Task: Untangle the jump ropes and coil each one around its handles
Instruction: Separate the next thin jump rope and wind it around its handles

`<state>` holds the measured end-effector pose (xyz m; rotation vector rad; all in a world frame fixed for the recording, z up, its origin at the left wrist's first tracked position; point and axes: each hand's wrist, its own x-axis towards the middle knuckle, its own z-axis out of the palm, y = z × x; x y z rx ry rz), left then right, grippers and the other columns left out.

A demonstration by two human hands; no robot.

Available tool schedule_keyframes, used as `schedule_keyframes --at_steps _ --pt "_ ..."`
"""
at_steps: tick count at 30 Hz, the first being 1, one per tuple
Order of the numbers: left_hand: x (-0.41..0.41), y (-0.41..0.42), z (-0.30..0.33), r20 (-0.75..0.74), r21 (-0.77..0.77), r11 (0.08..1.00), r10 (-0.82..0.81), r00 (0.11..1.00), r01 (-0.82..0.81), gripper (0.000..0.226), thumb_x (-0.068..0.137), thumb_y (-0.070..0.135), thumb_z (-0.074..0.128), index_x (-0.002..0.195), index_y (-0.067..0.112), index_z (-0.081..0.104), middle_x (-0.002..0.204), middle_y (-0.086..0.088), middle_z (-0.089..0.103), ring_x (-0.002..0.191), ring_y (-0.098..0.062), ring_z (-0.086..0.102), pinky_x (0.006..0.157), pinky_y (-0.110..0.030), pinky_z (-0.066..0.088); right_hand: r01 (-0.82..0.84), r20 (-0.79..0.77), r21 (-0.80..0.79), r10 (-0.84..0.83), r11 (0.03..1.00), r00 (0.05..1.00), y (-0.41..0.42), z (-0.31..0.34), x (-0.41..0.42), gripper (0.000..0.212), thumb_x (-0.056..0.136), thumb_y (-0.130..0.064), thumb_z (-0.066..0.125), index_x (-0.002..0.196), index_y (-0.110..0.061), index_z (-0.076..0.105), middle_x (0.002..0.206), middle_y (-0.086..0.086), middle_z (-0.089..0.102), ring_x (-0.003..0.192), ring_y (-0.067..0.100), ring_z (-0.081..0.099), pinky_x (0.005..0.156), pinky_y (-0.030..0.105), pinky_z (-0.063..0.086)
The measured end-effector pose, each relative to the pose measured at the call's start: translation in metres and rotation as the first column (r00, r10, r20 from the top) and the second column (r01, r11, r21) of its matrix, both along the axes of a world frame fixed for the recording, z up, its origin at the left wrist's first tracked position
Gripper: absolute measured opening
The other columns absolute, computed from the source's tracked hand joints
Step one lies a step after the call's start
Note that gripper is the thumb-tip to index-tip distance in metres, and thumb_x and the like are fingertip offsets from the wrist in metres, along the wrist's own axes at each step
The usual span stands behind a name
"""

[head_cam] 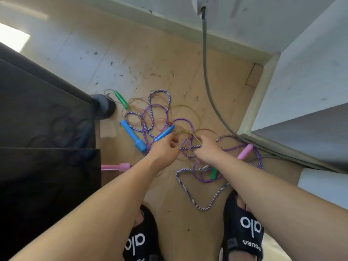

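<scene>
Several jump ropes lie tangled on the wooden floor. A purple-and-white braided rope [190, 194] loops toward my feet. A thin purple rope [150, 112] and a clear golden rope [188, 108] cross through it. Two blue handles [132, 136] [165, 133], two pink handles [244, 152] [117, 167] and two green handles [121, 99] [213, 173] lie among the loops. My left hand [163, 147] pinches thin strands beside the second blue handle. My right hand [206, 149] grips a knot of golden and purple cords in the middle of the tangle.
A dark cabinet [41, 129] with a round foot [104, 106] stands at the left. A grey cable [207, 76] runs down from the wall past the tangle. White furniture [301, 81] fills the right. My feet in black slides [243, 228] stand close below.
</scene>
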<state>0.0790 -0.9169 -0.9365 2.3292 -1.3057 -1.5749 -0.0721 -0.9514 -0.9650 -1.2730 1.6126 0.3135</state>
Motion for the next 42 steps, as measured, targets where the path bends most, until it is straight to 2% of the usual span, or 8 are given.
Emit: schedule_keyframes --at_steps 3,15,19,23,27,30,34,42 --pt "0.003 0.009 -0.028 -0.023 0.063 0.997 -0.046 0.999 0.047 0.043 0.094 0.016 0.054 0.136 0.025 0.052 0.120 0.003 0.059 0.099 -0.016 0.055 0.079 -0.023 0.040 0.071 -0.017 -0.056 -0.072 0.996 0.997 0.008 -0.031 0.002 0.062 0.082 -0.017 0.063 0.142 -0.015 0.045 0.127 0.011 0.062 0.118 0.033 0.058 0.095 0.033 0.048" --pt "0.016 0.015 0.039 -0.036 -0.082 0.955 -0.289 0.957 0.285 0.105 0.076 0.017 0.078 0.155 0.045 0.015 0.155 0.002 0.027 0.116 -0.017 0.049 0.083 -0.022 0.043 -0.063 0.211 -0.064 0.075 0.996 0.975 -0.002 0.050 0.011 0.014 0.082 -0.024 0.060 0.074 -0.013 0.065 0.060 0.000 0.053 0.058 0.017 0.046 0.057 0.028 0.036" --pt "0.004 0.017 0.104 -0.055 -0.216 0.941 -0.278 0.959 0.260 0.099 0.069 0.029 0.077 0.149 0.048 0.023 0.140 0.001 0.048 0.124 -0.021 0.050 0.097 -0.031 0.044 -0.025 0.372 -0.126 0.071 0.992 0.925 0.001 0.138 0.007 0.013 0.081 -0.017 0.063 0.070 -0.014 0.069 0.055 0.000 0.052 0.043 0.012 0.038 0.044 0.023 0.029" --pt "-0.014 0.034 0.175 -0.093 -0.408 0.888 -0.270 0.958 0.210 0.052 0.073 0.014 0.080 0.115 0.026 0.052 0.091 0.012 0.058 0.086 -0.006 0.056 0.071 -0.021 0.045 0.029 0.545 -0.223 0.100 0.974 0.832 0.026 0.226 -0.007 0.020 0.085 -0.007 0.060 0.068 -0.013 0.068 0.054 -0.003 0.055 0.041 0.002 0.041 0.041 0.014 0.030" --pt "-0.041 0.061 0.226 -0.152 -0.573 0.813 -0.225 0.962 0.100 0.024 0.082 0.020 0.077 0.101 0.021 0.062 0.086 0.016 0.066 0.076 0.012 0.057 0.072 -0.011 0.043 0.211 0.671 -0.297 0.046 0.931 0.740 0.058 0.282 -0.033 0.018 0.088 -0.009 0.058 0.073 -0.008 0.069 0.060 0.000 0.057 0.045 0.002 0.044 0.045 0.017 0.033" --pt "-0.056 0.082 0.249 -0.157 -0.635 0.765 -0.262 0.952 0.106 0.010 0.092 0.021 0.067 0.101 0.020 0.067 0.090 0.006 0.074 0.088 -0.007 0.069 0.086 -0.033 0.055 0.321 0.749 -0.307 0.019 0.896 0.662 0.081 0.302 -0.049 0.028 0.093 -0.016 0.057 0.065 -0.011 0.062 0.062 0.005 0.055 0.045 0.009 0.040 0.047 0.025 0.029" --pt "-0.059 0.105 0.270 -0.041 -0.624 0.766 -0.230 0.972 0.155 0.031 0.090 0.052 0.054 0.087 0.021 0.058 0.078 -0.014 0.062 0.066 -0.022 0.058 0.076 -0.049 0.053 0.485 0.774 -0.330 -0.062 0.810 0.631 0.092 0.320 -0.060 0.039 0.093 -0.029 0.059 0.056 -0.022 0.050 0.055 -0.004 0.039 0.043 0.009 0.031 0.046 0.026 0.025" --pt "-0.034 0.135 0.276 0.150 -0.517 0.779 -0.327 0.933 0.356 0.043 0.106 0.043 0.039 0.090 0.007 0.058 0.073 -0.005 0.055 0.065 -0.016 0.048 0.068 -0.042 0.047 0.663 0.689 -0.484 -0.217 0.571 0.691 0.079 0.353 -0.084 0.025 0.087 -0.033 0.058 0.070 -0.019 0.047 0.067 0.003 0.038 0.058 0.018 0.034 0.060 0.036 0.031"
